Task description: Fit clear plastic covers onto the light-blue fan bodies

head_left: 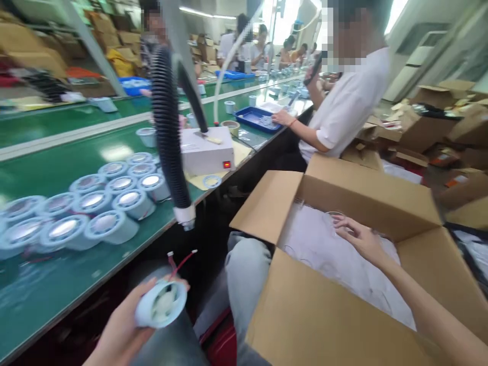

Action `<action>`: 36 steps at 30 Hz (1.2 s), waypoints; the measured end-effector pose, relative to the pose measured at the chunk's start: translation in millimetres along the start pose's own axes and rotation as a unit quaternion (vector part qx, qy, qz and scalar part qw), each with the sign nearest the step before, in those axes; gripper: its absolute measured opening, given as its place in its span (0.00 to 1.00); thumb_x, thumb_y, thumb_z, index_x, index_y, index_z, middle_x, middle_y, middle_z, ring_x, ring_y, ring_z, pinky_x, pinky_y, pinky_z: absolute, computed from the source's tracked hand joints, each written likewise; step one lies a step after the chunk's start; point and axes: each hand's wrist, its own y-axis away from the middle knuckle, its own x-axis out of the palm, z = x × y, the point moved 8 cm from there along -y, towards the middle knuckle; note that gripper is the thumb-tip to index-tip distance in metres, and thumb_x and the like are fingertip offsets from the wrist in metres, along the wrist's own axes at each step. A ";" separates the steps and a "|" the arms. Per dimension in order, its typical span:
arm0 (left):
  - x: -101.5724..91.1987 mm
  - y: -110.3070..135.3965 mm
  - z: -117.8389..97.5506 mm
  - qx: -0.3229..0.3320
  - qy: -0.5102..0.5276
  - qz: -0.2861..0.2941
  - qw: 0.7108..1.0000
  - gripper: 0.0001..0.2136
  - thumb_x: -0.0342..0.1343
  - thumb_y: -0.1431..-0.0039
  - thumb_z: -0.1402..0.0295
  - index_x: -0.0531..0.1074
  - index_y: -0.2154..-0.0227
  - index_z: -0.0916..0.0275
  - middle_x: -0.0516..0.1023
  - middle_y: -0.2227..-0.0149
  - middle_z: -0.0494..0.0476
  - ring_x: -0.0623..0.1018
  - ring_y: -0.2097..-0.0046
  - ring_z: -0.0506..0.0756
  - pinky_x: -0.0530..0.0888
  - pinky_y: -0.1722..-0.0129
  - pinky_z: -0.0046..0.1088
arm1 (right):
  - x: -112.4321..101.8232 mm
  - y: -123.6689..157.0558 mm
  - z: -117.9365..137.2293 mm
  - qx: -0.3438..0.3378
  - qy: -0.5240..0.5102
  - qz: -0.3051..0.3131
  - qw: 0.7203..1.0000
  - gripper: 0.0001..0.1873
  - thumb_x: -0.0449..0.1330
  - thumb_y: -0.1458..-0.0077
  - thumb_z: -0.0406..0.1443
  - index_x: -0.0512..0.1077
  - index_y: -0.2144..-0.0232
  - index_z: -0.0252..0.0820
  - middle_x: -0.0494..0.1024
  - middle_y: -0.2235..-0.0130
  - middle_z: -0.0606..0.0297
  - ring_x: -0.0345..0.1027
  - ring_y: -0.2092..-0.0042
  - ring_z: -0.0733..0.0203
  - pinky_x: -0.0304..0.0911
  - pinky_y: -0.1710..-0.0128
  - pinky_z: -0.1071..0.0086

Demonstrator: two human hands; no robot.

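Observation:
My left hand (124,315) is wrapped round a light blue fan housing (162,305). Pale fan blades show inside its ring, and red wires with white connectors (183,262) stick up from it. Over to the right, my right hand (360,239) reaches into an open cardboard box (324,305). Its fingers are bent together at the edge of a thin, clear round piece (335,214). White sheeting (305,234) lies in the box, with outlines of more clear round pieces on it.
Rows of light blue housings (110,226) stand on the green conveyor table (114,274). A black flexible hose (165,127) hangs before a white machine (208,150). A co-worker in a white shirt (351,101) sits by a blue tray (259,119). Cartons (430,127) crowd the right.

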 end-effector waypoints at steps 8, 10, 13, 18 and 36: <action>34.9 28.5 -8.6 -0.104 0.032 -0.063 0.992 0.22 0.56 0.47 0.49 0.73 0.66 0.67 0.70 0.77 0.52 0.64 0.83 0.45 0.55 0.88 0.18 | 149.4 52.9 264.2 -0.442 0.090 0.108 0.886 0.26 0.58 0.43 0.33 0.65 0.41 0.46 0.70 0.49 0.47 0.71 0.52 0.41 0.72 0.59 0.51; 37.4 41.0 -16.9 -0.092 -0.039 -0.049 0.994 0.19 0.58 0.46 0.52 0.74 0.66 0.67 0.70 0.74 0.52 0.66 0.78 0.47 0.58 0.85 0.19 | 179.6 51.6 285.5 -0.448 0.133 0.102 0.878 0.25 0.59 0.45 0.30 0.68 0.44 0.46 0.70 0.48 0.46 0.69 0.52 0.39 0.72 0.60 0.48; 32.9 60.4 -38.6 0.004 -0.241 -0.072 0.968 0.12 0.55 0.40 0.59 0.75 0.63 0.64 0.73 0.68 0.52 0.70 0.68 0.50 0.67 0.71 0.22 | 213.9 43.1 289.4 -0.396 0.108 0.200 0.890 0.14 0.61 0.49 0.26 0.75 0.59 0.43 0.68 0.44 0.49 0.67 0.49 0.41 0.71 0.58 0.51; 24.7 77.1 -46.8 0.130 -0.353 -0.134 0.917 0.18 0.63 0.47 0.59 0.73 0.54 0.58 0.73 0.57 0.54 0.72 0.56 0.54 0.68 0.54 0.30 | 229.6 43.7 279.8 -0.234 -0.092 0.375 0.892 0.06 0.59 0.42 0.35 0.71 0.71 0.43 0.68 0.48 0.59 0.68 0.51 0.55 0.67 0.54 0.63; 24.5 64.9 -9.7 0.092 -0.054 -0.088 0.990 0.31 0.70 0.56 0.63 0.69 0.47 0.61 0.73 0.49 0.63 0.76 0.52 0.58 0.74 0.53 0.35 | 227.2 33.6 259.0 -0.144 -0.271 0.362 0.880 0.14 0.67 0.49 0.38 0.78 0.58 0.49 0.71 0.42 0.60 0.62 0.40 0.47 0.61 0.41 0.52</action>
